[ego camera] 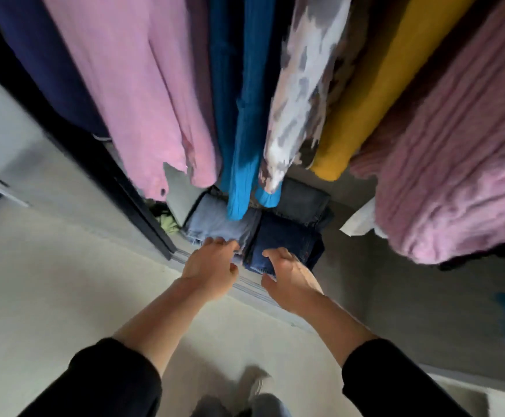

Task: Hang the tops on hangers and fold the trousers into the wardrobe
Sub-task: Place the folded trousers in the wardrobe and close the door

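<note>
**Head view**

We see the left hand and the right hand reaching side by side toward the wardrobe floor. Both forearms are bare below black sleeves.

- Left hand: the fingers are loosely spread and slightly curved, with the tips at the near edge of the light blue trousers. We see nothing gripped.
- Right hand: the fingers and thumb curve into a C at the near edge of the dark blue trousers. Blur hides the contact, so we cannot tell whether they pinch the cloth.

Position of the trousers: both pairs lie folded at the front of the wardrobe floor, touching. The light blue pair is on the left and the dark blue pair on the right. The charcoal trousers, also folded, lie just behind the dark blue pair.

Hanging above, from left to right:

- navy top
- pink top
- teal ribbed top
- patterned top
- mustard top
- fluffy pink knit

The top edge of the picture cuts off every one of them, so we cannot see how they are hung. The cuffs of the teal ribbed top hang in front of the folded pairs and cover part of their far edges.

Items hard to make out:

- A green cloth sits left of the light blue trousers, partly behind the dark door frame.
- A white item is mostly hidden under the fluffy pink knit.
- A blurred shoe is at the bottom edge.
</note>
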The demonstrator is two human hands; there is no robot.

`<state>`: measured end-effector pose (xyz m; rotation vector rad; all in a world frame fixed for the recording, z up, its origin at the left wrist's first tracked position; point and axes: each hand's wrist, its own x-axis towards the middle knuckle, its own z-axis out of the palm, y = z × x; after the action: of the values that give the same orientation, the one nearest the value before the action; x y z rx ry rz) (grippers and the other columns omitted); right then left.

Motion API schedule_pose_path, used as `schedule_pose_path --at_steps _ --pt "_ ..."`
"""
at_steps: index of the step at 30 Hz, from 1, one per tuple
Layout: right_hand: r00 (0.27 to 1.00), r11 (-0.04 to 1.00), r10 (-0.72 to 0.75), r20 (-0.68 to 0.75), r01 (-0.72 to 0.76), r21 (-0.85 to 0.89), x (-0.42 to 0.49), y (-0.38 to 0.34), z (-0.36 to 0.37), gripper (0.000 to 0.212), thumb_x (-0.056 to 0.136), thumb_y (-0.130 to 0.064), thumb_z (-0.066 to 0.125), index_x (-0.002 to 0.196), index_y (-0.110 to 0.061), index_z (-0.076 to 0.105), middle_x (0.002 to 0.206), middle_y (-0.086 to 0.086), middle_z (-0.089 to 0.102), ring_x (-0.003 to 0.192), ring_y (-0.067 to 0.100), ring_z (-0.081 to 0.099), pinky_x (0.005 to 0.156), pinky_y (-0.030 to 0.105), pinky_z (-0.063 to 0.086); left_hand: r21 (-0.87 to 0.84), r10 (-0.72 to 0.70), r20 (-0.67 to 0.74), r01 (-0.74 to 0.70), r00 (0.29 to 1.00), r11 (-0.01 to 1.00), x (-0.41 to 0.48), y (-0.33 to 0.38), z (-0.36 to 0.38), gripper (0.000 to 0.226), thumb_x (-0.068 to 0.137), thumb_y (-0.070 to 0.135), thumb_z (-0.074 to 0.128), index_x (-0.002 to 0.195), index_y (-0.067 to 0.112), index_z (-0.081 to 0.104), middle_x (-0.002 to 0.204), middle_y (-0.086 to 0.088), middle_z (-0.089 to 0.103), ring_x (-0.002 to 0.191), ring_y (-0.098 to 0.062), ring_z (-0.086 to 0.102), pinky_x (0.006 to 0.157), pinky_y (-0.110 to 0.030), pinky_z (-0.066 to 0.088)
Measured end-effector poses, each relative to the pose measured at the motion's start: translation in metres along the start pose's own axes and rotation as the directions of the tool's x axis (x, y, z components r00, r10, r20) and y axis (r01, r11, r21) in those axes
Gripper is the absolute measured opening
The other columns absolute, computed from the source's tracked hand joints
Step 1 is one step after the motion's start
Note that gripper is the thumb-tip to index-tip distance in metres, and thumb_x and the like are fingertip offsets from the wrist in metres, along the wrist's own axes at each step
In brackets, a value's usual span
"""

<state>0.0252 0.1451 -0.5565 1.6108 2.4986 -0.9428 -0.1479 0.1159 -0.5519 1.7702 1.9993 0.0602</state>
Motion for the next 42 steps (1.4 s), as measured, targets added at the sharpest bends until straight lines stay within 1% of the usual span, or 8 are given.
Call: schedule_pose_path --at_steps 7,14,25,30,33,37,39,42 --pt "0.978 0.981 -0.194 -0.074 0.194 0.002 -0.066 -0.14 -0.124 0.037 0.092 -0.025 0.051 0.128 -0.015 0.048 0.125 0.003 0.05 0.115 0.022 0.049 0.09 0.036 0.046 -0.097 -0.127 -0.238 0.106 0.963 0.99 -0.11 0.013 -0.182 0.033 0.085 0.016 0.053 0.118 0.016 0.057 0.116 -0.006 0.059 0.11 -0.027 0.053 0.085 -0.04 0.049" --pt "0.891 0.903 -0.426 -0.159 0.407 -0.139 -0.081 -0.238 -0.203 0.043 0.093 -0.026 0.048 0.134 -0.014 0.043 0.127 0.005 0.048 0.112 0.027 0.051 0.084 0.036 0.045 -0.203 -0.272 -0.459 0.198 0.846 0.959 -0.157 -0.004 -0.287 0.034 0.084 0.017 0.055 0.117 0.019 0.062 0.112 -0.008 0.06 0.103 -0.029 0.056 0.083 -0.039 0.05" --pt "0.71 0.804 -0.585 -0.392 0.573 -0.162 -0.055 -0.391 -0.3 0.044 0.092 -0.021 0.055 0.134 -0.012 0.046 0.129 0.003 0.049 0.109 0.023 0.054 0.089 0.028 0.041 -0.277 -0.28 -0.695 0.113 0.662 0.954 -0.154 -0.061 -0.438 0.047 0.087 0.028 0.057 0.132 0.018 0.047 0.126 -0.013 0.052 0.119 -0.033 0.045 0.092 -0.041 0.044" --pt "0.608 0.809 -0.536 -0.586 0.568 -0.151 -0.039 -0.453 -0.339 0.043 0.092 -0.029 0.056 0.131 -0.015 0.047 0.127 0.001 0.053 0.1 0.021 0.059 0.082 0.031 0.047 -0.284 -0.211 -0.748 -0.016 0.629 0.959 -0.14 -0.067 -0.478 0.055 0.088 0.039 0.059 0.134 0.017 0.039 0.127 -0.012 0.053 0.114 -0.032 0.054 0.087 -0.041 0.047" --pt "0.582 0.841 -0.465 -0.668 0.527 -0.126 -0.029 -0.481 -0.358 0.045 0.091 -0.039 0.057 0.129 -0.016 0.046 0.126 -0.001 0.053 0.098 0.021 0.059 0.081 0.037 0.05 -0.3 -0.214 -0.798 -0.065 0.563 0.952 -0.131 -0.066 -0.488 0.049 0.087 0.043 0.061 0.122 0.012 0.045 0.118 -0.01 0.055 0.105 -0.031 0.057 0.076 -0.037 0.046" --pt "0.501 0.859 -0.447 -0.741 0.472 -0.2 -0.014 -0.51 -0.373 0.039 0.089 -0.043 0.058 0.113 -0.015 0.046 0.111 -0.003 0.053 0.083 0.02 0.056 0.063 0.032 0.045 -0.238 -0.176 -0.858 -0.07 0.483 0.969 -0.121 -0.066 -0.495 0.041 0.086 0.048 0.06 0.104 0.012 0.053 0.103 -0.004 0.054 0.096 -0.022 0.053 0.065 -0.03 0.044" --pt "0.467 0.863 -0.434 -0.77 0.459 -0.209 -0.008 -0.521 -0.378 0.035 0.087 -0.044 0.059 0.1 -0.017 0.041 0.1 -0.003 0.05 0.074 0.02 0.051 0.056 0.03 0.037 -0.215 -0.16 -0.865 -0.064 0.475 0.975 -0.117 -0.066 -0.496 0.034 0.087 0.05 0.058 0.092 0.017 0.052 0.093 0.002 0.053 0.089 -0.017 0.049 0.06 -0.026 0.037" --pt "0.428 0.867 -0.403 -0.809 0.462 -0.188 -0.001 -0.533 -0.386 0.039 0.086 -0.045 0.061 0.091 -0.018 0.034 0.093 -0.002 0.046 0.075 0.021 0.048 0.063 0.033 0.04 -0.215 -0.146 -0.861 -0.088 0.488 0.973 -0.113 -0.069 -0.496 0.031 0.088 0.048 0.057 0.079 0.021 0.045 0.079 0.008 0.054 0.08 -0.012 0.048 0.054 -0.024 0.03"
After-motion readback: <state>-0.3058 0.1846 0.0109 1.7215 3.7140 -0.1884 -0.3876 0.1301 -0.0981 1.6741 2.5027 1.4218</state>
